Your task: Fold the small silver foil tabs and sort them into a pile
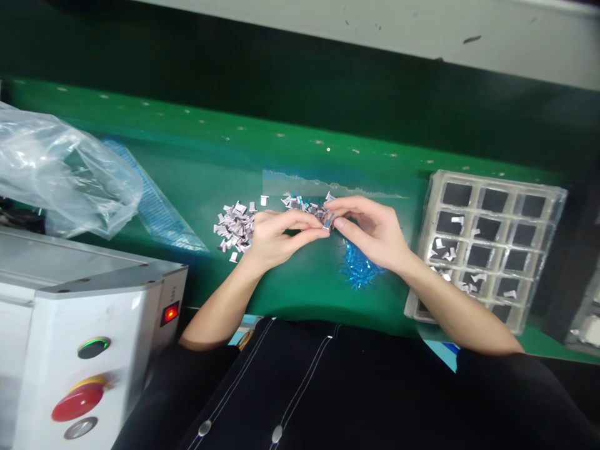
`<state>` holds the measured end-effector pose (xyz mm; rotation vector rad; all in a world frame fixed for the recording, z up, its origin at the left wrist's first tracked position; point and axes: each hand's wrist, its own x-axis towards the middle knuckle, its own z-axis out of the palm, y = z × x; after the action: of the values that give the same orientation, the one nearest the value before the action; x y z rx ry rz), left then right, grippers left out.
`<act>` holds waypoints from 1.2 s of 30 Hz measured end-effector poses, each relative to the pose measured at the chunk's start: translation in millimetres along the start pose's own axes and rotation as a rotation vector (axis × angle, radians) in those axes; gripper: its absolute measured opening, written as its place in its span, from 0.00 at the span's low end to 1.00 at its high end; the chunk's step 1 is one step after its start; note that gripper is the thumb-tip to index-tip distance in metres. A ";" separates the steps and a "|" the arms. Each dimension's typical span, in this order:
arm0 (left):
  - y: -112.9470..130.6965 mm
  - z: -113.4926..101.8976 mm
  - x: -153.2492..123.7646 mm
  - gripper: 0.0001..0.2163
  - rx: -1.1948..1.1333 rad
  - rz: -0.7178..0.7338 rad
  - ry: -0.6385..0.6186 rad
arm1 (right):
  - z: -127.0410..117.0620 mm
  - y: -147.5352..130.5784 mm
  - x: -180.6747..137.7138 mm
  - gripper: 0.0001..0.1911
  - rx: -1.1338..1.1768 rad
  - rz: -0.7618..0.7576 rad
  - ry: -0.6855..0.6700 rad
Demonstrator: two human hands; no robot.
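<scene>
Near the middle of the green mat, my left hand (285,236) pinches a small silver metal part (327,223) between thumb and fingers. From the other side my right hand (375,228) closes on the same part, thumb and index finger meeting at its edge. Left of my left hand lies a pile of small silver parts (233,230). Just beyond my fingertips is a second heap of silver parts (304,204), some with blue on them. Below my right hand sits a heap of blue film pieces (360,267).
On the right stands a clear compartment tray (513,215) with several silver parts in its cells. A plastic bag (70,169) and a blue-striped film strip (162,206) lie to the left. A grey machine (107,337) with a red button fills the lower left.
</scene>
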<state>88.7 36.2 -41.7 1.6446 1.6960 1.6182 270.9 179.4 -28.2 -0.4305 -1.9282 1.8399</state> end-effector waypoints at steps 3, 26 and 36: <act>-0.4 0.0 1.1 0.09 0.008 0.023 -0.004 | 0.0 0.2 0.3 0.13 0.009 -0.008 0.004; -4.6 -0.2 -0.8 0.07 0.099 0.148 -0.079 | -1.1 2.9 1.0 0.14 -0.041 0.003 -0.007; -21.7 -58.7 9.8 0.06 0.511 0.049 0.065 | -4.9 9.9 3.2 0.08 -0.485 -0.223 0.113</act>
<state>27.5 20.9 -35.0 1.8756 2.2569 1.3384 269.9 185.9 -37.6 -0.4343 -2.2329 1.1775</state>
